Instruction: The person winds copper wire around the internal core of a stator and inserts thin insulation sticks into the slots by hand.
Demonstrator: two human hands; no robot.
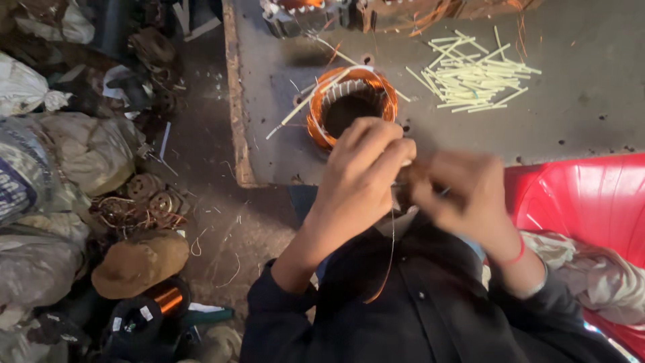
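Far left: sacks (80, 158) and scrap piled on the floor (215, 222), plus old wound cores (151, 195) with loose wire and a spool of copper wire (166, 299) low down, all parked off the work surface, likely stock or discards. Desk (282, 144) sits ahead of the person, edge close to the body so the hands work right at it. On it, a copper-wound stator (349, 104) stands with its bore up, giving open access to the slots; a few pale strips poke out of it at an angle. Left hand (359, 178) is closed in a pinch just below the stator, fingers bunched; a thin copper wire (388, 269) hangs down from the pinch toward the lap, so it's likely kept taut between both hands. Right hand (463, 198) meets the left, blurred, also pinched; can't tell what exactly it grips. Pile of pale insulation strips (474, 74) lies further right on the desk, within reach. Red plastic chair (591, 202) at far right, with a cloth (598, 269) draped on it.
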